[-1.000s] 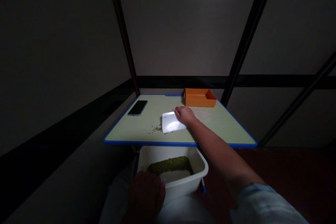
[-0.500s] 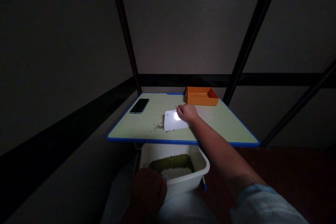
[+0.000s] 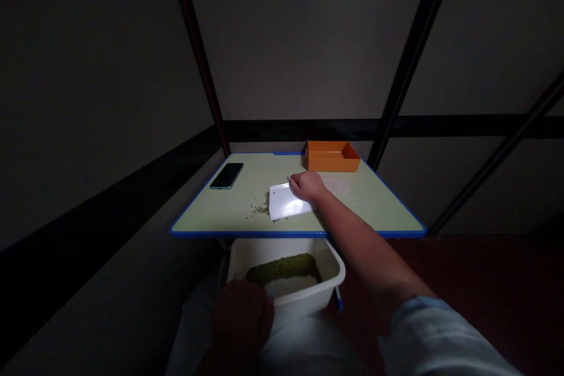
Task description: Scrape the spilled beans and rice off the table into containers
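My right hand (image 3: 308, 185) is closed around the upper right edge of a flat white plastic scraper (image 3: 285, 207) with a small hole at one corner. The scraper is low over the table, its left edge beside a scatter of small green grains (image 3: 261, 210). My left hand (image 3: 244, 312), in shadow, is wrapped over the near left rim of a white plastic tub (image 3: 304, 299). That tub sits on my lap below the table's front edge. A heap of green grains (image 3: 284, 268) lies along its far side, with bare floor nearer me.
The pale green table (image 3: 374, 211) has a blue edge. A smartphone (image 3: 227, 175) lies at its left, and an orange open box (image 3: 333, 157) stands at the back right. Dark walls close in behind and at the left. A blue-tipped leg (image 3: 338, 298) shows beside the tub.
The whole view has shifted slightly, so things appear a little further left and up. The glare on the scraper is dimmer and has spread lower. Both hands keep their holds.
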A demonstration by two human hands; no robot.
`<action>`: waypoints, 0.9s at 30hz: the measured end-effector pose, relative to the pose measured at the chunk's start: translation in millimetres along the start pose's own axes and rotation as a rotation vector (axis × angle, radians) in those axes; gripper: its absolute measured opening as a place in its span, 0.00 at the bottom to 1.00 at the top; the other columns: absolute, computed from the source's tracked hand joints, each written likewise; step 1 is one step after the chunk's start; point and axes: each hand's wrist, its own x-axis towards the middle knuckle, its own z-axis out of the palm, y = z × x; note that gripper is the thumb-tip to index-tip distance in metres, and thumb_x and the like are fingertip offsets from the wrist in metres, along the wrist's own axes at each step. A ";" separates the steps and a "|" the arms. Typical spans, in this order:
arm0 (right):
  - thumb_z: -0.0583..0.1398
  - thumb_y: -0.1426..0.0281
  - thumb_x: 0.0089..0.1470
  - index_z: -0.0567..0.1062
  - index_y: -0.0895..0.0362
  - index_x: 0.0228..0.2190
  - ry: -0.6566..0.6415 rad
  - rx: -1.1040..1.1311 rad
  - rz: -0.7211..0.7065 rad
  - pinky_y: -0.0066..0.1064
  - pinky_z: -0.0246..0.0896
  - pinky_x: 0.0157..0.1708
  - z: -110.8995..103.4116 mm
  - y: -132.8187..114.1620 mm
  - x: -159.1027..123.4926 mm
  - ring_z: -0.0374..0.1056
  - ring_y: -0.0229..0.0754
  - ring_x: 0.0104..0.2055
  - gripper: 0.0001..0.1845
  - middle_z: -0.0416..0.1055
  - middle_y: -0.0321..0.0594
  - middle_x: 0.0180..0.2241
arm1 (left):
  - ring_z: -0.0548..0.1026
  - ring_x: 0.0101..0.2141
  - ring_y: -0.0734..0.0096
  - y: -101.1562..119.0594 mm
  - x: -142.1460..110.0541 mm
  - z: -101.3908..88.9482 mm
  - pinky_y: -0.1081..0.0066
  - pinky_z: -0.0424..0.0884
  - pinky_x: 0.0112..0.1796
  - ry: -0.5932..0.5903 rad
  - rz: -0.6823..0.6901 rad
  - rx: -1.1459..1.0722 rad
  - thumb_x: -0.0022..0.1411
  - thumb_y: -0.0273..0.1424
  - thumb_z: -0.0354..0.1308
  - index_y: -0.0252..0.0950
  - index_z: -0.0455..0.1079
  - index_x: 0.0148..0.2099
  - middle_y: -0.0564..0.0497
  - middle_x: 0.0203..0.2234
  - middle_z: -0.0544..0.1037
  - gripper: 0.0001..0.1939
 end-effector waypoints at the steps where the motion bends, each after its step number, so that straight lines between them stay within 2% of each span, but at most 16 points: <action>1: 0.39 0.60 0.58 0.75 0.56 0.33 -0.005 0.002 -0.002 0.29 0.48 0.27 -0.5 0.0 -0.2 0.67 0.41 0.32 0.27 0.74 0.45 0.31 | 0.62 0.23 0.71 -0.3 -0.2 0.7 0.68 0.58 0.29 0.009 0.006 -0.004 0.54 0.27 0.48 0.38 0.61 0.22 0.53 0.15 0.64 0.10; 10: 0.39 0.60 0.58 0.75 0.58 0.35 -0.073 -0.003 0.022 0.28 0.51 0.30 -7.0 -3.2 -3.0 0.67 0.42 0.35 0.29 0.74 0.47 0.34 | 0.63 0.22 0.71 -1.6 1.7 -0.5 0.68 0.58 0.28 0.003 0.019 -0.001 0.55 0.28 0.47 0.38 0.60 0.21 0.53 0.15 0.65 0.10; 15: 0.39 0.61 0.59 0.75 0.59 0.35 -0.117 -0.007 -0.014 0.28 0.51 0.30 -7.6 -2.4 -3.1 0.68 0.42 0.35 0.28 0.74 0.48 0.34 | 0.63 0.23 0.71 -1.3 -0.4 1.6 0.68 0.58 0.29 0.041 0.011 -0.009 0.55 0.28 0.46 0.38 0.60 0.22 0.54 0.16 0.64 0.10; 18: 0.39 0.61 0.58 0.75 0.59 0.35 -0.129 -0.022 -0.034 0.29 0.51 0.29 -6.7 -1.7 -2.9 0.68 0.43 0.35 0.28 0.74 0.48 0.34 | 0.63 0.23 0.71 -1.3 -0.8 2.5 0.68 0.58 0.29 0.020 0.004 -0.007 0.55 0.28 0.46 0.38 0.59 0.22 0.54 0.16 0.64 0.11; 21: 0.39 0.55 0.57 0.75 0.59 0.34 -0.158 -0.031 -0.053 0.29 0.52 0.29 -6.4 -0.1 -3.1 0.68 0.44 0.35 0.31 0.73 0.49 0.33 | 0.62 0.22 0.71 -1.9 -1.3 3.0 0.67 0.58 0.28 0.009 0.011 -0.008 0.55 0.28 0.47 0.38 0.60 0.22 0.53 0.15 0.64 0.10; 24: 0.42 0.45 0.51 0.76 0.59 0.33 -0.213 -0.031 -0.057 0.29 0.53 0.29 -6.8 2.9 -3.4 0.67 0.45 0.35 0.36 0.73 0.50 0.33 | 0.62 0.22 0.71 -2.1 -2.6 3.1 0.67 0.57 0.28 0.005 0.009 -0.005 0.54 0.28 0.48 0.38 0.59 0.22 0.54 0.15 0.64 0.10; 27: 0.43 0.40 0.46 0.76 0.59 0.32 -0.250 -0.031 -0.056 0.29 0.53 0.29 -7.5 6.2 -3.6 0.67 0.45 0.34 0.39 0.73 0.51 0.33 | 0.63 0.23 0.70 -1.4 -3.8 2.7 0.67 0.59 0.29 0.003 -0.003 -0.002 0.54 0.28 0.48 0.38 0.60 0.23 0.53 0.16 0.65 0.08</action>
